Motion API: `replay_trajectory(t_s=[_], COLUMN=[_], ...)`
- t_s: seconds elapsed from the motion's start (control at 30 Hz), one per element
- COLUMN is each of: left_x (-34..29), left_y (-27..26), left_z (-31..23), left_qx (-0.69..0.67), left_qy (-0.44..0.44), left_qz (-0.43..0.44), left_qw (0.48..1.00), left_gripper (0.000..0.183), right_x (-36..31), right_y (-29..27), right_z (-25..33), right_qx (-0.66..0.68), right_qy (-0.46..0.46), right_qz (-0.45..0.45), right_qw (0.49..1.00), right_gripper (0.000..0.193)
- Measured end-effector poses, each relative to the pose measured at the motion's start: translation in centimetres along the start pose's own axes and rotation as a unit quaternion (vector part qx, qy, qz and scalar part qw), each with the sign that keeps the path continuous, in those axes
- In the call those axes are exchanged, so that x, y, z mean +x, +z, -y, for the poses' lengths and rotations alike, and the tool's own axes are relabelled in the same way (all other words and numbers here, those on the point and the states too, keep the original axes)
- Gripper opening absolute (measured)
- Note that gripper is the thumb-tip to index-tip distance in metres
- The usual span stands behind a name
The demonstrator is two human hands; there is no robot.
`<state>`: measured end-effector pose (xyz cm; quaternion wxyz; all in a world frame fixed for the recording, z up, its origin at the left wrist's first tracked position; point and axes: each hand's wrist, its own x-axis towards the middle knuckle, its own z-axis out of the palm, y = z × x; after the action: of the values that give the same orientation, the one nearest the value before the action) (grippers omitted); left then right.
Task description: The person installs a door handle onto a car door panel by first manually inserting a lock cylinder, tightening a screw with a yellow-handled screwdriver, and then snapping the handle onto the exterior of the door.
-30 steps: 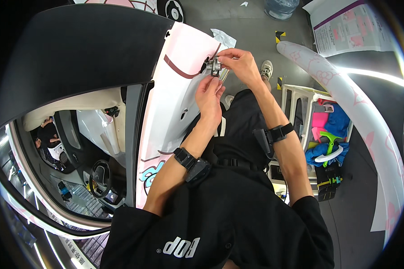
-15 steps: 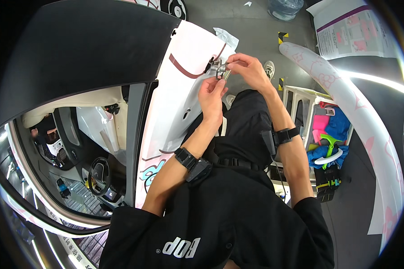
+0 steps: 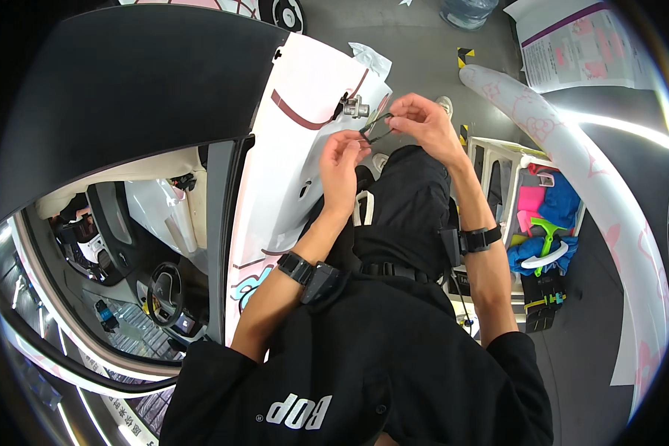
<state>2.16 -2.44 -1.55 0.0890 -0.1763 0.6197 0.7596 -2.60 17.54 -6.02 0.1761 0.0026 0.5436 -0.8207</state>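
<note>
A thin black loop [image 3: 380, 138], perhaps a rubber gasket, is stretched between my two hands. My left hand [image 3: 342, 160] pinches its left end; my right hand [image 3: 424, 126] pinches the other end with thumb and fingertips. Just above and left of the loop, a metal fitting [image 3: 356, 107] juts from a dark opening in the white car body panel [image 3: 293, 160]. Neither hand touches the fitting. Pink and brown decoration runs over the panel. My fingers partly cover the loop, so its exact kind is unclear.
On the left are the car's black roof [image 3: 156, 74] and an open side window showing the steering wheel [image 3: 166, 293]. A white cart [image 3: 490, 152] with cloths and a green squeegee [image 3: 547, 234] stands right. Beyond it curves a long patterned white panel [image 3: 595, 171].
Both hands have come away from the metal fitting, down and to the right. The black loop now shows spread between them, apart from the fitting.
</note>
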Motion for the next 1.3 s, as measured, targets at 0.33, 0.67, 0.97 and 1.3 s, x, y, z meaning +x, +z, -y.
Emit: replay_trajectory(t_s=[0.33,0.67,0.97,1.3], left_x=[0.0,0.2,0.2,-0.2], left_y=[-0.1,-0.1,0.3,0.6], left_z=[-0.4,0.0,-0.3,-1.2], left_qx=[-0.067,-0.017,-0.015,0.079], left_qy=[-0.026,-0.007,-0.010,0.028], left_qz=[-0.005,-0.047,-0.069,-0.061], left_qw=[0.997,0.999,0.997,0.995], left_gripper=[0.015,0.018,0.020,0.022], right_x=[1.0,1.2,1.0,0.5], right_y=[1.4,1.9,1.5,1.8], right_z=[0.6,1.1,1.0,1.1], right_qx=[-0.015,-0.007,0.009,-0.109], right_qy=[0.001,0.017,0.007,-0.013], right_qz=[-0.031,-0.048,-0.042,-0.036], right_qw=[0.999,0.999,0.999,0.993], right_gripper=[0.018,0.020,0.023,0.017])
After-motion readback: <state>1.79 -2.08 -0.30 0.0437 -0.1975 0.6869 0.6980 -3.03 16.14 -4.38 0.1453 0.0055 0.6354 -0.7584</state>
